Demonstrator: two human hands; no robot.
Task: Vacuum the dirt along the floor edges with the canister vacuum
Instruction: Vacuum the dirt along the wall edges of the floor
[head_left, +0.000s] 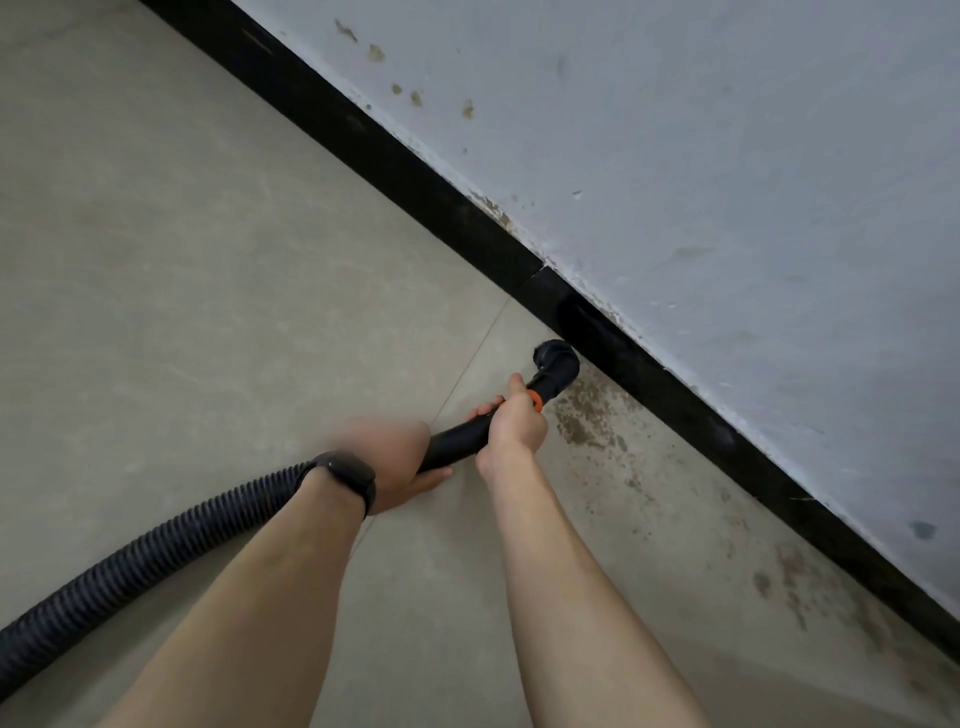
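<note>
The right hand (514, 423) is curled round the black tube (457, 439) just behind its orange collar (535, 400), thumb lying along the top; the left hand (397, 457) (blurred) grips the same tube lower down, where it meets the ribbed hose (130, 561); a black watch (345, 480) sits on that wrist; the hose runs off to the lower left edge of the view. Beyond the collar the round brush nozzle (556, 361) is down on the floor (182, 260), just beside the black skirting board (415, 182); a patch of brown dirt (587, 415) lies on the tile next to the nozzle, with more speckled along the skirting towards the lower right; above the skirting is a pale wall (727, 156) with brownish marks.
</note>
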